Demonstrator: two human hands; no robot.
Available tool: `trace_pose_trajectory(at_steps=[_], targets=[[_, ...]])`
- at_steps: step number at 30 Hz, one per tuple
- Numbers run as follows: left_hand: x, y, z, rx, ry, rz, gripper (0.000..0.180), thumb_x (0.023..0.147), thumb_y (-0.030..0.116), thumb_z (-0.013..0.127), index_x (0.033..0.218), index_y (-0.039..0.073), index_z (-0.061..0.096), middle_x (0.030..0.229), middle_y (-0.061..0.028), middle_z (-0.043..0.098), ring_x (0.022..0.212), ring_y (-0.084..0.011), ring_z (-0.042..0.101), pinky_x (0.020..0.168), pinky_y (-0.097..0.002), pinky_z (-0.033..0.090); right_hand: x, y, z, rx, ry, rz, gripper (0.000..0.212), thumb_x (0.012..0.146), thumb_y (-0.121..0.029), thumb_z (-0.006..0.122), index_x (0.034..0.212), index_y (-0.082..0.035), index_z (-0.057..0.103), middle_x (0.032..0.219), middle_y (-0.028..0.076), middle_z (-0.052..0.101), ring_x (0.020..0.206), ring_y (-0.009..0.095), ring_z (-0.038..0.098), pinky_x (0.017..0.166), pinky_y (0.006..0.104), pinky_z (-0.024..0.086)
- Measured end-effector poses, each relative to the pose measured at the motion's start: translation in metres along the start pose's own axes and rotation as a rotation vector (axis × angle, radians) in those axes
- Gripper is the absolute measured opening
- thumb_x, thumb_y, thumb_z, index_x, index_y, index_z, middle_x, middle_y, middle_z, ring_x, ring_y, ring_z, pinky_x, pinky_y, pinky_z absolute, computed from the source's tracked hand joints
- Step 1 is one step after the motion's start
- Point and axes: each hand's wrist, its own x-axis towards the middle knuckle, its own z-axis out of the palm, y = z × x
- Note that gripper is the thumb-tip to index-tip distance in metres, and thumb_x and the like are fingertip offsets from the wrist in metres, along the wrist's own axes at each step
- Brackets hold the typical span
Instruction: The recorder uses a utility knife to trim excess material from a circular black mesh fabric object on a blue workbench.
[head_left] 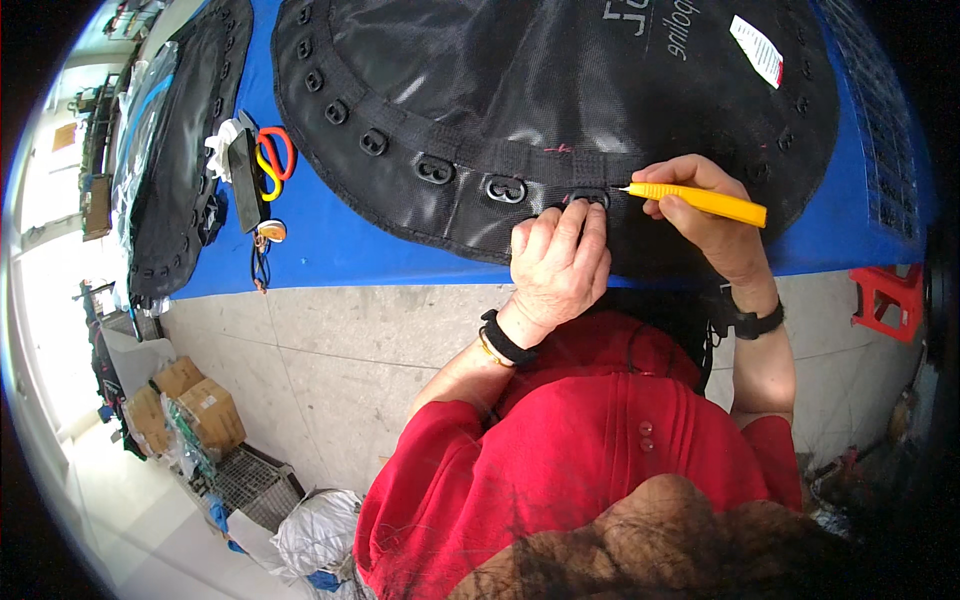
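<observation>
A large round black mesh mat [470,95] lies before me, with black plastic buckles set along its webbed rim. My left hand [562,262] presses its fingertips together over one buckle [590,197] at the near edge, partly covering it. Two more buckles, one [505,188] and another [434,170], lie left of that hand. In my right hand [705,212] is a yellow-handled tool [705,202] with a thin metal tip, gripped between thumb and fingers. Its tip points left, close to the held buckle; whether they touch I cannot tell.
Scissors [268,165] with red and yellow handles lie on the blue table cover [330,240], left of the mat. A second black mat [185,140] is farther left. A red stool [888,300] stands at right; cardboard boxes [205,412] sit at lower left.
</observation>
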Motion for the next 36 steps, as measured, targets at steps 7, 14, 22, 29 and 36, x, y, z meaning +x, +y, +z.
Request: trace_pose_trajectory(at_steps=[7, 14, 22, 29, 36], targets=[[-0.001, -0.001, -0.001, 0.004, -0.007, 0.002, 0.046, 0.074, 0.017, 0.069, 0.117, 0.004, 0.07, 0.117, -0.0085, 0.064, 0.096, -0.0246, 0.06, 0.083, -0.0387, 0.042, 0.001, -0.009, 0.009, 0.087, 0.025, 0.025, 0.018, 0.093, -0.007, 0.063, 0.109, 0.001, 0.067, 0.108, 0.008, 0.072, 0.096, 0.013, 0.069, 0.086, 0.0272, 0.056], [-0.002, -0.001, 0.002, -0.008, 0.01, 0.0, 0.046, 0.073, 0.018, 0.069, 0.117, 0.004, 0.07, 0.118, -0.0089, 0.063, 0.096, -0.0246, 0.06, 0.083, -0.039, 0.043, 0.011, -0.009, 0.021, 0.107, -0.04, 0.032, 0.018, 0.093, -0.004, 0.063, 0.11, 0.0, 0.067, 0.109, 0.008, 0.072, 0.096, 0.012, 0.067, 0.088, 0.0267, 0.055], [-0.002, -0.001, 0.0, -0.007, -0.002, -0.002, 0.046, 0.073, 0.019, 0.069, 0.116, 0.004, 0.07, 0.118, -0.0094, 0.063, 0.096, -0.025, 0.06, 0.082, -0.0395, 0.043, 0.019, -0.004, 0.026, 0.043, -0.07, -0.057, 0.017, 0.092, -0.006, 0.066, 0.108, 0.0, 0.068, 0.107, 0.007, 0.072, 0.099, 0.013, 0.067, 0.089, 0.0277, 0.054], [-0.002, 0.0, 0.0, -0.008, -0.008, -0.007, 0.046, 0.073, 0.019, 0.069, 0.116, 0.004, 0.07, 0.118, -0.0096, 0.064, 0.096, -0.0252, 0.06, 0.082, -0.0395, 0.043, 0.019, -0.003, 0.023, 0.009, -0.078, -0.055, 0.017, 0.092, -0.008, 0.067, 0.107, -0.001, 0.068, 0.107, 0.008, 0.072, 0.099, 0.014, 0.068, 0.09, 0.0278, 0.054], [0.0, 0.0, -0.001, -0.007, -0.004, -0.003, 0.045, 0.073, 0.018, 0.069, 0.116, 0.004, 0.07, 0.117, -0.0095, 0.064, 0.095, -0.0253, 0.06, 0.082, -0.0395, 0.043, 0.018, -0.002, 0.019, -0.044, -0.07, -0.093, 0.017, 0.092, -0.008, 0.067, 0.107, -0.001, 0.068, 0.107, 0.007, 0.072, 0.098, 0.014, 0.068, 0.089, 0.028, 0.054]])
